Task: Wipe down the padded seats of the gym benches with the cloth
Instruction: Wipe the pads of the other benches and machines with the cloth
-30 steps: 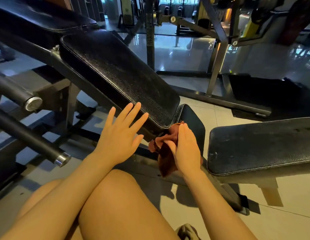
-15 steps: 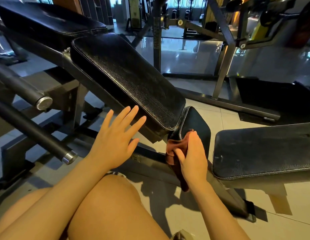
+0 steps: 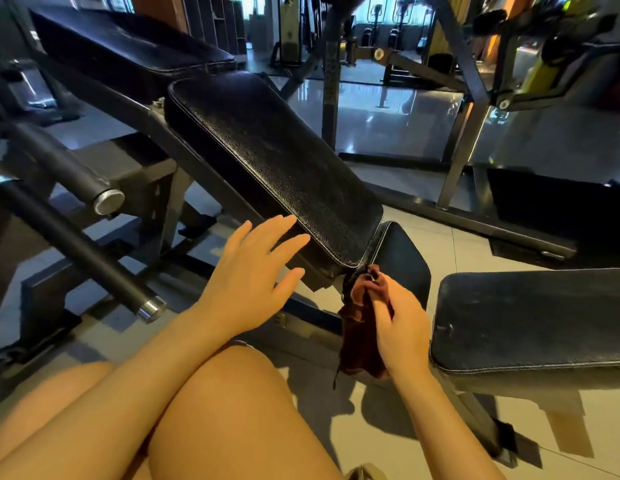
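Both forearms bare – no sleeves, no watch or rings on left hand [image 3: 248,271] or right hand [image 3: 402,327]. Knees [image 3: 229,403] bare too, no clothing visible.

no readable text (none anywhere)

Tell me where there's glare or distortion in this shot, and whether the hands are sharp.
Head view: window light glares off the glossy floor; wide-angle bending curves the frame edges; left hand, right hand and cloth are fairly sharp; background machines look soft.
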{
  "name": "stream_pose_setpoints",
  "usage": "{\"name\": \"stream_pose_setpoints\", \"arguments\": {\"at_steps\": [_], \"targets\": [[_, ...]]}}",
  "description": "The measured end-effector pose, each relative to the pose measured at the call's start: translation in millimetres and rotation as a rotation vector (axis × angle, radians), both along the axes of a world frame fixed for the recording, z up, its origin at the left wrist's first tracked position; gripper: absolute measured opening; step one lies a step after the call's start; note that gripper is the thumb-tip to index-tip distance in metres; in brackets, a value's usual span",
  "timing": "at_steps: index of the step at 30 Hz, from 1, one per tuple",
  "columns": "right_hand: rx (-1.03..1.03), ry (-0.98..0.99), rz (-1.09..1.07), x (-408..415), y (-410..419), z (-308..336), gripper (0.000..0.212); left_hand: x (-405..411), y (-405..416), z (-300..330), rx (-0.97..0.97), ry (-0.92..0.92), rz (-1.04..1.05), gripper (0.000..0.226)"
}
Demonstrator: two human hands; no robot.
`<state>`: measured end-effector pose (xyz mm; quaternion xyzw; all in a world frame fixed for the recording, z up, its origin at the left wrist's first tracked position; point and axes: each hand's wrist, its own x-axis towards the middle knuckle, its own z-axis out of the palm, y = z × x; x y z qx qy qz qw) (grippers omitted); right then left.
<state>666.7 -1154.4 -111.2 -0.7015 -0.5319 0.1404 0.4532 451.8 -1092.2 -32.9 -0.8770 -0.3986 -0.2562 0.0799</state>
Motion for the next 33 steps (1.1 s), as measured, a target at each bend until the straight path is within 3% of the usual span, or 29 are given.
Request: {"name": "stream_pose_setpoints", "arguments": {"at_steps": [2,6,9,11,14,18,22,25,33], "targets": [[0.103,-0.055,0.082,-10.2,-3.1,20.7,0.038,13.0,-12.7,13.9,-0.135,-0.123,-0.013,0.053],[0.426,-0.169,0.206,-44.3,-2.6,67.6,0.032,33.5,-29.5,49.2,-0.627,-0.582,0.019,0.038],[0.501,-0.17,0.318,-62.1,5.4,95.7,0.031,28.7,-29.5,78.4,-0.76,-0.827,0.003,0.028],[0.457,-0.114,0.355,-71.4,9.4,106.1,0.033,14.4,-26.6,94.6,-0.779,-0.877,-0.02,0.017],[0.382,-0.01,0.379,-87.5,19.3,113.0,0.056,-12.5,-18.5,108.8,-0.792,-0.865,-0.048,0.016],[0.304,0.016,0.487,-113.2,44.5,125.5,0.065,-44.2,1.1,118.7,-0.696,-0.842,-0.072,0.015],[0.102,0.073,0.773,-130.2,75.5,135.8,0.04,-80.3,24.6,137.9,-0.616,-0.901,-0.155,0.019],[0.04,0.178,0.847,-130.8,94.3,131.0,0.022,-108.8,43.4,150.6,-0.597,-1.022,-0.125,0.018],[-0.145,0.187,0.988,-168.5,138.4,148.0,0.028,-158.7,70.5,183.8,-0.502,-1.137,-0.235,0.019]]}}
